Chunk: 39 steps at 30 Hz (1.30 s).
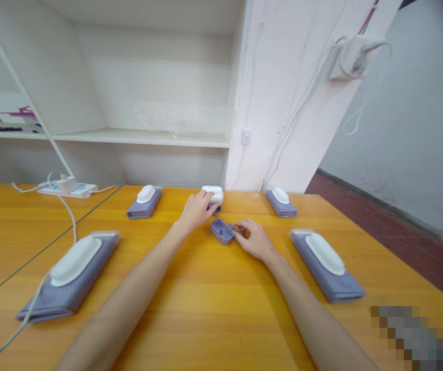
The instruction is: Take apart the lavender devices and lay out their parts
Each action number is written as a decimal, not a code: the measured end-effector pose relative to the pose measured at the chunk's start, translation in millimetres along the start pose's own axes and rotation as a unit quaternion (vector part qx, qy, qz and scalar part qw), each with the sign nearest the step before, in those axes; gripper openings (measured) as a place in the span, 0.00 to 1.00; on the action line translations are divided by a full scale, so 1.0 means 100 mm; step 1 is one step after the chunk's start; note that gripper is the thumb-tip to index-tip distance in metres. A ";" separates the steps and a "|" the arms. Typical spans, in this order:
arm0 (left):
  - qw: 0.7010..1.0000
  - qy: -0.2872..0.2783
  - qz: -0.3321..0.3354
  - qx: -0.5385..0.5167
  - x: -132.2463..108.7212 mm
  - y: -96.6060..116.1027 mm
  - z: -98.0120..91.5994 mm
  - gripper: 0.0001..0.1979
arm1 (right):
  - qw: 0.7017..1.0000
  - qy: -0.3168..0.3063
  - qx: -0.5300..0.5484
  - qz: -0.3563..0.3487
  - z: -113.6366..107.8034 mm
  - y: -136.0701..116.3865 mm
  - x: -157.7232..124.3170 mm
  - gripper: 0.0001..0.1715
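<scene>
My left hand (197, 208) reaches forward over the wooden table (213, 309), its fingers curled on a white oval piece (213, 194) that sits on a lilac base at the back centre. My right hand (254, 238) lies close to it, fingers pinched on a small lilac open case (222, 230) resting on the table just in front of that base. Some small teeth or bristles show at the case's far edge.
Four lilac bases with white oval tops lie around: back left (144, 202), back right (281, 202), near left (70, 275) with a white cable, near right (326, 263). A white power strip (68, 189) lies at the back left. White shelves stand behind; floor drops off right.
</scene>
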State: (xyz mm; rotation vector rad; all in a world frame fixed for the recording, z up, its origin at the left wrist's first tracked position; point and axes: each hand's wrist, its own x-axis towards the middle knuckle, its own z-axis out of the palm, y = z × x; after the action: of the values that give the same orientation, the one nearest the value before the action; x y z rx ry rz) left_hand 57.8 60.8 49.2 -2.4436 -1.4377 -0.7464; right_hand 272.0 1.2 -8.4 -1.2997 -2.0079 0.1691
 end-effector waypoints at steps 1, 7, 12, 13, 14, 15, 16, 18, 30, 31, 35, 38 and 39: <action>1.000 -0.009 0.017 -0.012 -0.05 0.04 -0.04 0.20 | 1.000 -0.004 -0.005 -0.002 0.01 0.00 0.00 0.11; 0.988 -0.116 0.090 -0.041 -0.38 0.27 -0.17 0.34 | 0.999 0.026 -0.011 -0.018 0.03 0.02 -0.01 0.12; 0.986 -0.144 0.087 -0.022 -0.47 0.32 -0.18 0.29 | 0.992 0.124 0.010 -0.032 0.01 0.00 -0.04 0.11; 0.986 -0.147 0.081 -0.017 -0.47 0.31 -0.18 0.28 | 0.989 0.143 0.012 -0.035 0.00 0.00 -0.04 0.11; 0.986 -0.150 0.073 -0.012 -0.48 0.30 -0.19 0.27 | 0.987 0.159 0.013 -0.037 -0.01 0.00 -0.05 0.11; 0.986 -0.153 0.066 -0.006 -0.48 0.29 -0.19 0.26 | 0.984 0.172 0.010 -0.039 -0.01 0.00 -0.05 0.11; 0.986 -0.156 0.058 0.001 -0.48 0.28 -0.20 0.25 | 0.982 0.184 0.004 -0.041 -0.02 0.01 -0.05 0.11; 0.986 -0.163 0.042 0.020 -0.50 0.25 -0.21 0.25 | 0.978 0.206 -0.016 -0.042 -0.02 0.02 -0.05 0.11; 0.970 -0.218 -0.097 0.044 -0.39 -0.26 -0.26 0.21 | 0.970 0.228 -0.032 0.074 0.02 0.11 0.00 0.12; 0.970 -0.218 -0.101 0.038 -0.37 -0.31 -0.24 0.21 | 0.971 0.224 -0.023 0.082 0.03 0.13 0.00 0.12; 0.972 -0.212 -0.098 0.021 -0.27 -0.50 -0.11 0.19 | 0.975 0.198 0.001 0.096 0.07 0.20 0.01 0.12; 0.975 -0.200 -0.097 0.006 -0.19 -0.62 0.02 0.20 | 0.981 0.178 0.006 0.083 0.09 0.21 0.02 0.13; 0.976 -0.195 -0.098 0.001 -0.17 -0.65 0.07 0.21 | 0.982 0.170 0.007 0.077 0.10 0.21 0.03 0.14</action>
State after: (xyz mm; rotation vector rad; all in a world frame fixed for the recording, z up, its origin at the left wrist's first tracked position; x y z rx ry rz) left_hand -3.0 83.3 29.9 -2.5732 -1.8350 -0.3013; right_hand 280.9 16.2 -23.8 -1.3721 -1.6170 0.0297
